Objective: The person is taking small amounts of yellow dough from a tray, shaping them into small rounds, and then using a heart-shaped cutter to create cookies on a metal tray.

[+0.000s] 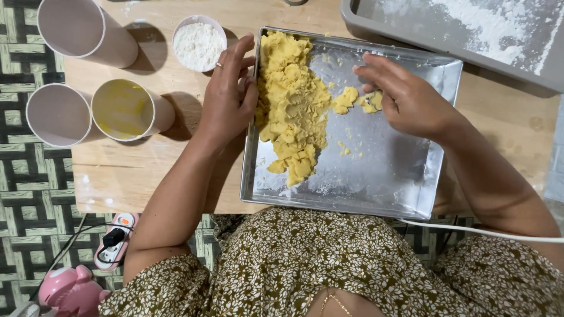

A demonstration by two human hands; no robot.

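A square metal baking pan [388, 182] lies on a low wooden table [135, 182]. Yellow crumbly dough [291, 105] is heaped along the pan's left side, with small loose lumps [352, 100] near the top middle. My left hand [228, 97], a ring on one finger, rests against the pan's left rim beside the dough heap, fingers spread, holding nothing. Over the pan's upper right, my right hand [402, 97] hovers with fingers bent, the fingertips touching the small dough lumps.
Left of the pan stand a small white bowl of flour [199, 42] and three pale cups [82, 29], one smeared yellow inside [124, 110]. A grey floury tray [470, 29] sits at the top right. A white cable [487, 233], a power strip [114, 240] and a pink object [67, 289] lie nearby.
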